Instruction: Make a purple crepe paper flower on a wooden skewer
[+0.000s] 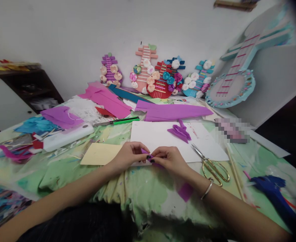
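Between my two hands is a small strip of purple paper (pixel 159 164), pinched at its middle. My left hand (pixel 131 153) grips one end with thumb and fingertips; my right hand (pixel 170 158) grips the other, the fingertips of both nearly meeting. Most of the strip is hidden by my fingers. Just beyond lies a white sheet (pixel 153 134) with a folded purple paper piece (pixel 180 131) on it. Gold-handled scissors (pixel 210 164) rest to the right of my right hand. A pale yellow card (pixel 97 154) lies beside my left hand.
A blue glue gun (pixel 271 191) and a wooden stick (pixel 235 171) lie at the right. A green cutter (pixel 126 121), a white case (pixel 68 137) and purple paper (pixel 175 111) lie further back. Several decorated paper instruments, including a red one (pixel 160 89), lean against the wall.
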The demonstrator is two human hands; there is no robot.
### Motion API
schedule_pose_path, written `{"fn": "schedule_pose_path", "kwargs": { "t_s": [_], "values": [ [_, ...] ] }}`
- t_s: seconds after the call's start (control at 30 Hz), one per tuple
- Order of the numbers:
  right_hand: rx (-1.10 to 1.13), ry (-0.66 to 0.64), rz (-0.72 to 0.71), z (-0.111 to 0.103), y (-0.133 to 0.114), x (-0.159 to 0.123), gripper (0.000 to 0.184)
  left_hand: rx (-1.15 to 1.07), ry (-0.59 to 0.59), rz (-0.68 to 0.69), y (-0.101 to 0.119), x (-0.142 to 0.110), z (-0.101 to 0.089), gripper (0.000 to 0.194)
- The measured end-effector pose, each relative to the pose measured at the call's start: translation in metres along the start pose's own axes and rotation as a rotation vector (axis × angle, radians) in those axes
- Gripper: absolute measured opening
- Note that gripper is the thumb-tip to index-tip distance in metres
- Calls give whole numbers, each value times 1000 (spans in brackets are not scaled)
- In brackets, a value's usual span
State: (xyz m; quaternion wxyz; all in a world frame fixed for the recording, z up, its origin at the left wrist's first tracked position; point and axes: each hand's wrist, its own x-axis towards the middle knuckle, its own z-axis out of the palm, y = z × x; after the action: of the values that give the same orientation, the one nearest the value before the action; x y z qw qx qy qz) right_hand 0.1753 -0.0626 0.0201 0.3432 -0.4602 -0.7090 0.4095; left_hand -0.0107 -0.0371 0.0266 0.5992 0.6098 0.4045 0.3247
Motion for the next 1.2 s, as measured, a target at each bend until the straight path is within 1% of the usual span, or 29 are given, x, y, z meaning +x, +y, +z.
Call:
{"fn": "schedule_pose_path", "kwargs": {
  "t_s": [0.1,0.2,0.33,0.4,0.5,0.67,0.8,0.9,1.0,1.07,1.1,1.17,1.2],
  "values": [
    [-7,2,4,0,-1,0,13,0,12,12,-1,0,-2,13],
    [-53,21,-34,0,-1,-2,10,-26,16,19,-3,0,-4,12],
    [-95,29,-74,0,0,-3,12,-63,46,11,-5,1,-4,12],
    [-86,20,-65,0,0,-3,12,-88,52,2,-7,2,-5,12],
    [-52,25,-41,0,1,-2,11,-146,51,-16,-10,3,-6,17],
    [11,30,-25,0,1,-2,10,-267,28,-59,-13,4,-8,24],
    [48,29,16,0,2,-2,12,-307,13,-67,-12,2,-9,27],
    [162,19,77,0,2,-1,12,-317,-27,-45,-10,2,-7,28],
    [380,10,152,-3,2,1,13,-340,-43,48,-1,2,-9,30],
    [498,6,197,-7,3,1,17,-347,-9,140,7,-2,-17,31],
    [541,6,214,-9,4,1,18,-337,15,183,10,-6,-24,32],
    [613,10,233,-14,6,2,18,-314,79,269,12,-21,-44,32],
    [648,13,235,-16,7,2,18,-305,122,291,9,-31,-57,31]
  ]
}}
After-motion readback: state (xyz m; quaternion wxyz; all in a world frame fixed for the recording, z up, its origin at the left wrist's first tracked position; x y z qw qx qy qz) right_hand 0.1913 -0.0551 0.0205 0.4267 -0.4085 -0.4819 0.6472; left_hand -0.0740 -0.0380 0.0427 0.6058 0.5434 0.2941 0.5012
